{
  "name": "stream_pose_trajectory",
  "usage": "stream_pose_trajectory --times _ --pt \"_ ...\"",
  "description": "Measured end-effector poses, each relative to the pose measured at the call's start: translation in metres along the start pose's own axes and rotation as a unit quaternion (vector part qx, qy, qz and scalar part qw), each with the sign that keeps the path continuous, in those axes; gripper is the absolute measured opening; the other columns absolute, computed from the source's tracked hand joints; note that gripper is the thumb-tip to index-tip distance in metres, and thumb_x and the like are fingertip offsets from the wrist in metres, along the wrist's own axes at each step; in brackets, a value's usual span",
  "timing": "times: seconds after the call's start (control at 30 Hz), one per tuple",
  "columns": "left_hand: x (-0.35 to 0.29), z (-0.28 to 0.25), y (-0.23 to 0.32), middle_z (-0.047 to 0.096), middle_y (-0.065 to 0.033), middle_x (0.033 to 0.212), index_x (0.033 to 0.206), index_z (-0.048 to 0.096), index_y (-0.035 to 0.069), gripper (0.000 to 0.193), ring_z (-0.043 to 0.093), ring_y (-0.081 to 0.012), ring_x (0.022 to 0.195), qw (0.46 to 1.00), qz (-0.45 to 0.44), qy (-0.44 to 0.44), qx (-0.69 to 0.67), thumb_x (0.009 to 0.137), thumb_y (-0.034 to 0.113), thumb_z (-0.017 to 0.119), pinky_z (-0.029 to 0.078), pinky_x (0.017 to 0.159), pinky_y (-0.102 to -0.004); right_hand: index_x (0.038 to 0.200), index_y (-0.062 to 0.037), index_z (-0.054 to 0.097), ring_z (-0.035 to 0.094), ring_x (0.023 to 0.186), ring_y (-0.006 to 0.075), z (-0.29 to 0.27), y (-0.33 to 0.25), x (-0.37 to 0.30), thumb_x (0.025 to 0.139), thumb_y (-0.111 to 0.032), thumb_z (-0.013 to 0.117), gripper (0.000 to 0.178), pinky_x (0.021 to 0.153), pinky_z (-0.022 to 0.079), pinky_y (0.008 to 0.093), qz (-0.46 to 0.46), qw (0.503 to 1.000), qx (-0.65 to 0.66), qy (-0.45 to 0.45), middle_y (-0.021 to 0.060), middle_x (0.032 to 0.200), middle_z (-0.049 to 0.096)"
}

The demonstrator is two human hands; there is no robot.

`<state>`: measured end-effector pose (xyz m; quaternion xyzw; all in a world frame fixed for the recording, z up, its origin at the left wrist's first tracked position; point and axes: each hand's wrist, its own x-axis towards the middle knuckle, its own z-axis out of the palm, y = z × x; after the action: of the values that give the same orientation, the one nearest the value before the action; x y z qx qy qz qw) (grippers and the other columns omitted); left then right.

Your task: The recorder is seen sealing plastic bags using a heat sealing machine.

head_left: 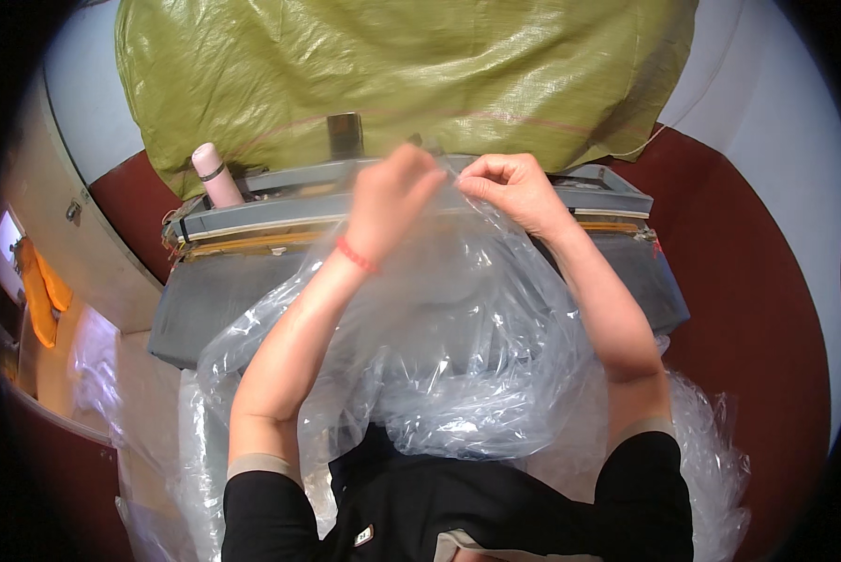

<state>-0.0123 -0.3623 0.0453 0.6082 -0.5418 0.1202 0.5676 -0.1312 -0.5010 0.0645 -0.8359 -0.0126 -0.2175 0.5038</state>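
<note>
Clear plastic film (477, 412), crumpled and shiny, hangs from my raised hands and spreads down over my lap. My right hand (519, 192) pinches its upper edge between thumb and forefinger. Close beside it on the left, my left hand (388, 201) is smeared by motion. Its fingers look curled near the film's top edge, but I cannot tell whether they grip it. A red band (355, 255) circles my left wrist. Behind the film stands a long grey bench machine (261, 220) with a raised bar and orange strips; the film and my arms hide its middle.
A pink bottle (216, 175) and a dark upright object (346, 136) stand on the machine's back ledge. An olive woven sheet (402, 66) hangs behind. More clear plastic (706, 450) lies at my right. On the left are a door (83, 206) and an orange item (41, 290).
</note>
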Motion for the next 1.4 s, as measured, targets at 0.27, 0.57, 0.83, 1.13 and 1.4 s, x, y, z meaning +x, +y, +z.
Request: stream_pose_trajectory --times 0.27,0.57,0.83,1.13,1.4 --pt "-0.015 -0.021 0.006 0.053 -0.002 0.066 0.076 0.051 0.001 0.012 0.046 -0.0059 0.055 0.987 0.092 0.016 0.133 0.072 0.002 0.062 0.038 0.049 -0.02 0.093 -0.002 0.059 0.052 0.07 0.0051 0.04 0.012 0.011 0.078 -0.011 0.06 0.017 0.066 0.041 0.0188 -0.028 0.99 0.138 0.008 -0.0016 0.07 0.056" --pt "-0.082 -0.077 0.012 0.059 -0.001 0.072 0.088 0.058 0.0 0.017 0.054 -0.0063 0.065 0.827 -0.187 -0.474 -0.238 0.075 0.0 0.047 0.044 0.058 -0.021 0.096 -0.0059 0.051 0.053 0.078 0.0119 -0.011 0.128 -0.037 0.081 -0.024 0.056 0.024 0.064 0.043 0.0235 0.078 0.907 0.248 0.33 0.002 0.084 0.054" --pt "-0.288 -0.148 -0.032 0.053 -0.002 0.062 0.081 0.057 0.005 0.011 0.05 -0.0099 0.057 0.758 -0.306 -0.574 -0.056 0.075 0.006 0.048 0.041 0.053 -0.0261 0.095 -0.0041 0.061 0.055 0.09 0.0223 -0.249 0.167 -0.418 0.083 -0.024 0.045 0.028 0.081 0.041 0.0337 0.242 0.652 -0.442 0.566 0.0105 0.092 0.061" --pt "-0.323 -0.431 -0.088 0.062 -0.013 0.076 0.082 0.063 0.004 0.019 0.06 -0.0246 0.07 0.576 -0.527 -0.387 0.491 0.064 0.004 0.058 0.047 0.063 -0.0355 0.108 -0.0052 0.051 0.052 0.094 0.035 -0.291 0.116 -0.507 0.085 -0.037 0.04 0.04 0.078 0.04 0.042 0.456 0.515 -0.562 0.459 0.0183 0.104 0.055" --pt "-0.117 -0.447 -0.104 0.059 -0.0161 0.091 0.088 0.057 -0.001 0.029 0.057 -0.0298 0.079 0.743 -0.038 0.378 0.551 0.077 0.025 0.058 0.045 0.069 -0.0341 0.091 -0.0014 0.055 0.056 0.083 0.0278 -0.271 0.242 -0.331 0.084 -0.026 0.046 0.027 0.074 0.042 0.0352 0.282 0.703 -0.421 0.499 0.016 0.089 0.059"
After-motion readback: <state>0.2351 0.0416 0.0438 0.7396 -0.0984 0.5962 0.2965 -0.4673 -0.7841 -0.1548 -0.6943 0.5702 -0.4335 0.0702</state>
